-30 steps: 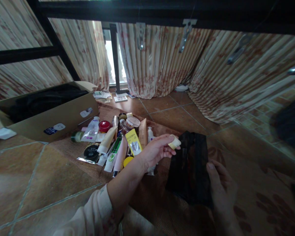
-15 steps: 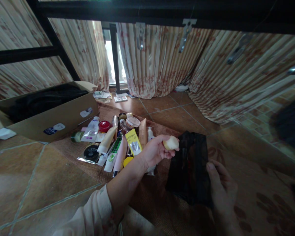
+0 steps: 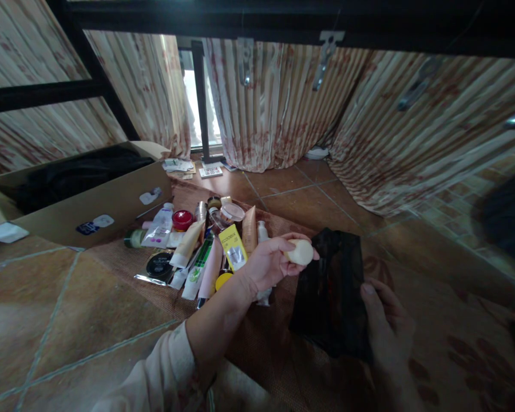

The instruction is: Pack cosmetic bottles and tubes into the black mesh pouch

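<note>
At tip of L hand (image 3: 269,262), pinched: pale item (image 3: 301,252); R hand (image 3: 386,321) grips blk bag (image 3: 332,292).

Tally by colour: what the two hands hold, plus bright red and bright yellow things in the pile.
Cream: 1, round item in the left hand
Black: 1, bag in the right hand
Bright red: 1, jar
Bright yellow: 2, carton and round lid
Total: 5

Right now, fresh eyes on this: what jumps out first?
Probably the small pale round thing in the left hand, bright beside the black bag, whose right edge the right hand holds. Next, the yellow box amid tubes and jars on the brown cloth, with a red jar farther left. Beyond them at left, the cardboard box with black stuff inside.
</note>
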A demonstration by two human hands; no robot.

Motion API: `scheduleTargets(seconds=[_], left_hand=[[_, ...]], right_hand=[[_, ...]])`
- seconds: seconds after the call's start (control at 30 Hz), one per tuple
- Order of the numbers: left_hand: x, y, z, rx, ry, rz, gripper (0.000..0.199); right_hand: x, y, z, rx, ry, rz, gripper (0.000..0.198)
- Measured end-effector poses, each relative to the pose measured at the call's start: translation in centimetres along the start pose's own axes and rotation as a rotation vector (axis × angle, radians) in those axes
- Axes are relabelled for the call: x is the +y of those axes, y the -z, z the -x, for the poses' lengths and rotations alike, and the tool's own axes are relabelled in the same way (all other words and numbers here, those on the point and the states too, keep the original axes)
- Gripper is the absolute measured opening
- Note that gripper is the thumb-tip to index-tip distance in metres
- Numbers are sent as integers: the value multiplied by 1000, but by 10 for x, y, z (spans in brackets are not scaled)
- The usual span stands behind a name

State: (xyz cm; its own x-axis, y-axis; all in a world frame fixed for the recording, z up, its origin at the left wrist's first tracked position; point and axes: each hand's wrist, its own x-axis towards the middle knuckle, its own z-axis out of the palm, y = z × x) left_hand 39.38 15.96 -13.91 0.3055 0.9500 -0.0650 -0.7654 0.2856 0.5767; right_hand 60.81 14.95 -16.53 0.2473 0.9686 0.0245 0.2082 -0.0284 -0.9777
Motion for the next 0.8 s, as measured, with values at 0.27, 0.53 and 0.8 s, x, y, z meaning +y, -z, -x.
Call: scheduleTargets(seconds=[0.27,0.53,0.8], left_hand=[[1,-4,2,11,-30,-4,34],[1,-4,3,-3,-48,-73,35],[-1,-3,2,-38,-59,-166,41]], right_hand=[[-3,0,0,-11,39,15,43],[2,1,-1,12,20,15,45],[4,2,-2,-14,52,41,43]])
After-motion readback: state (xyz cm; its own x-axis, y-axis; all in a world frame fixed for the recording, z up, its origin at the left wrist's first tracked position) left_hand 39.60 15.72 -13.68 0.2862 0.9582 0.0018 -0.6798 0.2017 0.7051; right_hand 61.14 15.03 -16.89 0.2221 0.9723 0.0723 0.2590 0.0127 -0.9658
